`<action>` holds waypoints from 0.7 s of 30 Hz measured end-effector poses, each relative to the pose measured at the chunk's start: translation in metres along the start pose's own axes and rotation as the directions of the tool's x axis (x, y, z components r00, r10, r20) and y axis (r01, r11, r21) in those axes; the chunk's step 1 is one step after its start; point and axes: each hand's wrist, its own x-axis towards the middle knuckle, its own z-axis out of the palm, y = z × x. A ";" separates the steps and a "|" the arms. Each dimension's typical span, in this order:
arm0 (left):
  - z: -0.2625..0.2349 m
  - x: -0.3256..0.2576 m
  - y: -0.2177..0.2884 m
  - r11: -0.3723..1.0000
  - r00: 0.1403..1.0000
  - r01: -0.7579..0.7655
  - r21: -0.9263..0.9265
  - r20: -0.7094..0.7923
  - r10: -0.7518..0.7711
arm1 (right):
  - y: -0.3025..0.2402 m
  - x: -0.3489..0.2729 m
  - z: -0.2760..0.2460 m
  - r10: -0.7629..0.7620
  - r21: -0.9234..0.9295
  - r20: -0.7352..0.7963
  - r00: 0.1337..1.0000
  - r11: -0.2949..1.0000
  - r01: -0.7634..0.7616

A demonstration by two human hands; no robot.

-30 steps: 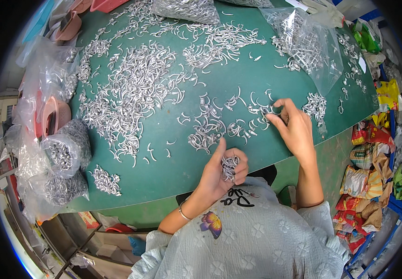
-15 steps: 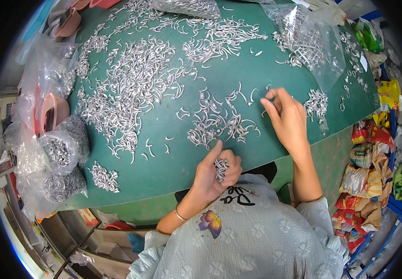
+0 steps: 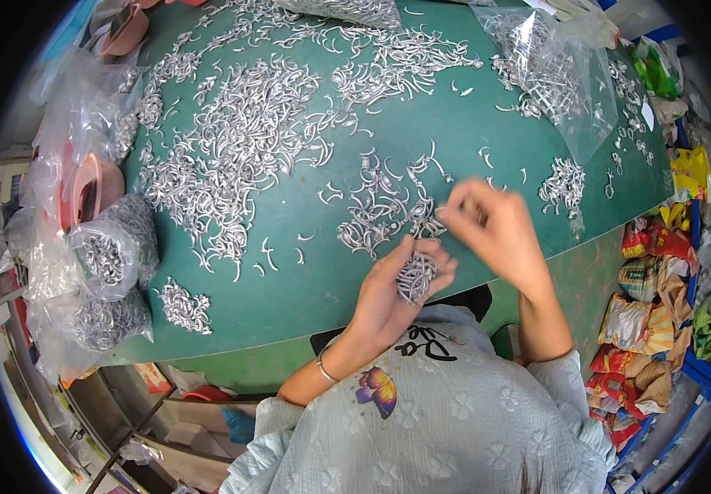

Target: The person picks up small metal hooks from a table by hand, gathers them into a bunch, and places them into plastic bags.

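My left hand (image 3: 392,284) is cupped palm-up near the table's front edge and holds a bundle of small curved silver metal pieces (image 3: 415,276). Just above it, my right hand (image 3: 491,230) is blurred and pinches something small, fingertips close to the bundle. Both hands hover over a small scatter of the same metal pieces (image 3: 380,210) on the green table (image 3: 290,305). A much larger heap of the pieces (image 3: 232,156) spreads across the table's left and far side.
Clear plastic bags filled with metal pieces (image 3: 109,259) stand at the left edge. Another clear bag (image 3: 553,70) lies at the far right. A small pile (image 3: 184,306) lies front left, another pile (image 3: 561,183) at right. Colourful packets (image 3: 652,305) crowd the floor to the right.
My right hand moved left and toward me, from the scattered pieces farther out to just above the bundle in my left hand. The left hand stayed put.
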 end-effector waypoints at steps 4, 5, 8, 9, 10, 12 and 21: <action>-0.023 0.004 0.000 0.989 0.956 0.144 -0.011 0.259 -0.137 | 0.018 0.037 0.024 -0.143 -0.316 -0.257 0.956 0.947 0.057; -0.022 0.003 0.000 0.991 0.957 0.134 0.028 0.257 -0.137 | 0.022 0.041 0.028 -0.207 -0.382 -0.265 0.942 0.919 0.094; -0.024 0.001 0.001 0.992 0.965 0.098 0.077 0.236 -0.114 | 0.031 0.028 0.012 -0.093 0.091 -0.114 0.989 0.990 0.104; -0.025 0.000 0.002 0.994 0.969 0.093 0.057 0.223 -0.103 | 0.031 0.020 0.003 -0.043 0.343 -0.026 0.999 0.938 0.049; -0.026 0.001 0.002 0.995 0.971 0.092 0.037 0.218 -0.098 | 0.028 0.010 -0.010 0.049 0.615 0.101 0.994 0.782 -0.102; -0.023 0.000 0.001 0.993 0.973 0.099 0.060 0.204 -0.109 | 0.045 -0.007 -0.025 -0.001 0.919 0.267 0.964 0.301 -0.254; -0.015 0.002 -0.006 0.990 0.969 0.132 0.044 0.205 -0.138 | 0.050 -0.030 -0.020 -0.171 0.962 0.181 0.968 -0.175 -0.211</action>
